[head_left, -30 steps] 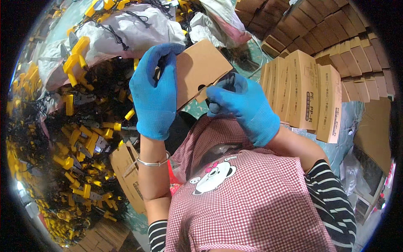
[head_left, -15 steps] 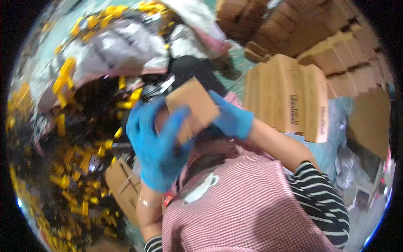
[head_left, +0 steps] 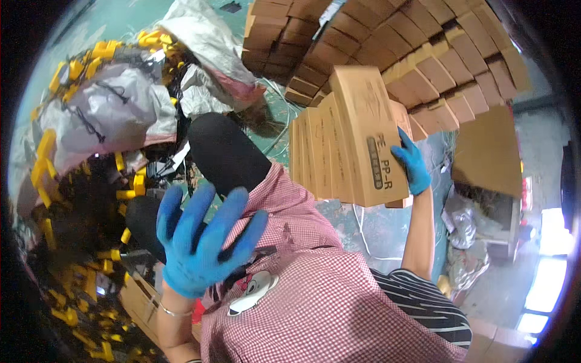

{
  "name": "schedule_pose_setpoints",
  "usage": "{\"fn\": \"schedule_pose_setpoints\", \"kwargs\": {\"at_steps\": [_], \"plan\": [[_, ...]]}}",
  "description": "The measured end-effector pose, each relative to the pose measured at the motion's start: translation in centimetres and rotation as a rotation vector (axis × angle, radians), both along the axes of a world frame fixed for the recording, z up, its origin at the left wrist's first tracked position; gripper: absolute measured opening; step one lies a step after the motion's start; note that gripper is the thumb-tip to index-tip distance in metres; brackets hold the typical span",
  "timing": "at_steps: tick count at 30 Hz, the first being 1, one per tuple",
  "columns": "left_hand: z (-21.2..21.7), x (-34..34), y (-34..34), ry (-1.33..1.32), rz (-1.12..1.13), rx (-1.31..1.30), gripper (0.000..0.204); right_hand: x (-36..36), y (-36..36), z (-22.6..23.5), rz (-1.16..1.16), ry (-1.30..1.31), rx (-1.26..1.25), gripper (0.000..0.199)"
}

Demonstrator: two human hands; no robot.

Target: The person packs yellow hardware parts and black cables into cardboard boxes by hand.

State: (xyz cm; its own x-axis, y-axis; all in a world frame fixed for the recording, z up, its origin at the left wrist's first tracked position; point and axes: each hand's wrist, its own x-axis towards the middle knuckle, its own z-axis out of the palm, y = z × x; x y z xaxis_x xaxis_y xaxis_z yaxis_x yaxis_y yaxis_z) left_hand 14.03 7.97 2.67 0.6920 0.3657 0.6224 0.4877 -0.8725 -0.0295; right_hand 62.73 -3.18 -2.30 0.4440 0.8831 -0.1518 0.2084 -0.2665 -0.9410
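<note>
Both of my hands wear blue gloves. My left hand [head_left: 203, 242] is raised in front of the checked apron [head_left: 302, 290], its fingers spread and nothing in it. Off to the right, my right hand [head_left: 413, 164] grips the side of a long brown cardboard box [head_left: 363, 136] with dark print on its face. That box leans at the right part of a row of similar upright boxes [head_left: 311, 154], standing a little higher than they do. The palm side of my right hand is partly hidden by the box.
Stacked cardboard boxes [head_left: 423, 72] fill the far right. On the left lies a dark heap with many yellow-ended parts [head_left: 85, 284], beside a white woven sack [head_left: 115, 109]. An open carton [head_left: 142, 299] sits by my left forearm. Clear plastic bags [head_left: 463, 221] lie at the right.
Both hands were together around a cardboard box before my chest. The left has let go and opened; the right has moved out to the row of boxes on the right with a box.
</note>
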Motion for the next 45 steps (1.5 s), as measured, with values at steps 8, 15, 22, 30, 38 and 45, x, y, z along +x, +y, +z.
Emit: {"fn": "schedule_pose_setpoints", "kwargs": {"at_steps": [8,15,22,30,38,45], "plan": [[-4.7,-7.2,-0.7,-0.048,0.412,-0.213,0.044,-7.6,10.0,-5.6,-0.047,-0.712,-0.013,0.052],[-20.9,-22.3,-9.2,-0.494,1.224,-0.371,0.054,-12.6,18.5,-4.9,0.417,-1.018,0.329,0.041],[-28.9,-32.6,-29.2,-0.189,2.345,-0.720,0.087,-21.2,23.9,-5.8,0.686,-0.950,0.455,0.042],[-28.9,-34.9,-32.0,-0.026,1.980,-0.924,0.074,-26.1,22.0,-3.5,0.686,-0.841,0.406,0.041],[-7.2,-20.2,-3.6,0.046,0.809,0.105,0.060,-41.4,17.0,4.5,0.496,0.533,0.487,0.061],[6.7,-16.1,7.9,-0.733,0.387,-0.080,0.095,-36.8,19.4,10.8,0.795,-0.036,0.692,0.039]]}}
